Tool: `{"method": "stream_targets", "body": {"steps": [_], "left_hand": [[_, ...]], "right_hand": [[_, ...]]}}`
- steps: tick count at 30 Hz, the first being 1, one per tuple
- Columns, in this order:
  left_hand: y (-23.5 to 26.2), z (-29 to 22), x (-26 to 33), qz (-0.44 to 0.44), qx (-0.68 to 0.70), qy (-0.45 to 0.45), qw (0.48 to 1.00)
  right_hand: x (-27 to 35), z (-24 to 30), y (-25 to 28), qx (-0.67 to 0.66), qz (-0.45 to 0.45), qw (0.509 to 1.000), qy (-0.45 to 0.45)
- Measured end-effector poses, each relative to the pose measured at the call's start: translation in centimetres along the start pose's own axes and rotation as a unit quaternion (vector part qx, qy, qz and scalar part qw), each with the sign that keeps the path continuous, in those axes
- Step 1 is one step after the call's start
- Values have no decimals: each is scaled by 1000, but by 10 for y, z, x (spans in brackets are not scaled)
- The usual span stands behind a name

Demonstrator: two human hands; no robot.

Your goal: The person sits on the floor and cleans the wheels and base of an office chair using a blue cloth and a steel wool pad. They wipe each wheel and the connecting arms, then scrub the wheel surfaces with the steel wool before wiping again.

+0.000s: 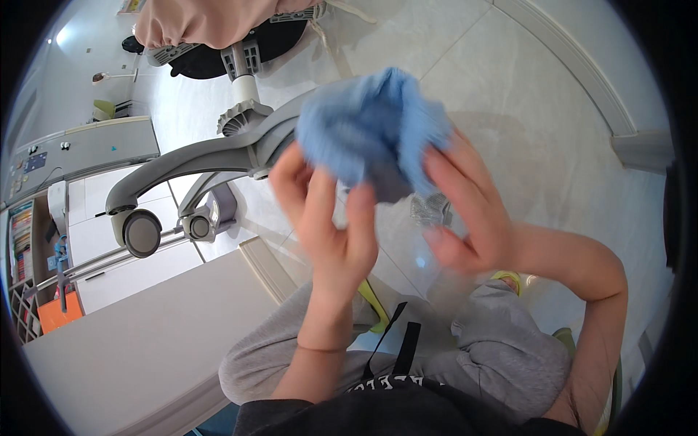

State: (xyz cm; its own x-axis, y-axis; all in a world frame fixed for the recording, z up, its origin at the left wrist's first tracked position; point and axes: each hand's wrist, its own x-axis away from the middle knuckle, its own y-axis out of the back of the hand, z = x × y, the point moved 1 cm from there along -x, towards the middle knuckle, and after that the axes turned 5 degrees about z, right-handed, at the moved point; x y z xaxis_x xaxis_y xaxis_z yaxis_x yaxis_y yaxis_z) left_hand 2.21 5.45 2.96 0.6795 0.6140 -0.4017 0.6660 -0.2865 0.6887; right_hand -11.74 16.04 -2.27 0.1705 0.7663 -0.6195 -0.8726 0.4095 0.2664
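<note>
My left hand (331, 225), raised, grips the lower-left edge of a crumpled light-blue fabric cloth (363, 120); my right hand (476, 207) touches its right edge, thumb spread apart from the fingers. The cloth, blurred, hangs bunched above the pale glossy floor (538, 123), partly hiding a grey curved chair base with casters (196, 156).

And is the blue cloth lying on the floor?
No, the left hand holds the blue cloth up, with the right hand against it.

White lettering (402, 381) on the black shirt (407, 413), partly hidden, no whole word readable
</note>
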Motion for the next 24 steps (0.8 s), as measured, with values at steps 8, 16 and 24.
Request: {"method": "stream_targets", "body": {"steps": [8,16,24], "left_hand": [[-32,33,-48,-5,-164,-89,982],[-49,16,-13,-55,-183,-166,968],[-69,38,39,-135,-153,-193,960]], "right_hand": [[-46,-34,-26,7,-43,997,-59],[-2,-26,-22,-74,17,983,-165],[8,-21,-19,-100,-15,983,-151]]}}
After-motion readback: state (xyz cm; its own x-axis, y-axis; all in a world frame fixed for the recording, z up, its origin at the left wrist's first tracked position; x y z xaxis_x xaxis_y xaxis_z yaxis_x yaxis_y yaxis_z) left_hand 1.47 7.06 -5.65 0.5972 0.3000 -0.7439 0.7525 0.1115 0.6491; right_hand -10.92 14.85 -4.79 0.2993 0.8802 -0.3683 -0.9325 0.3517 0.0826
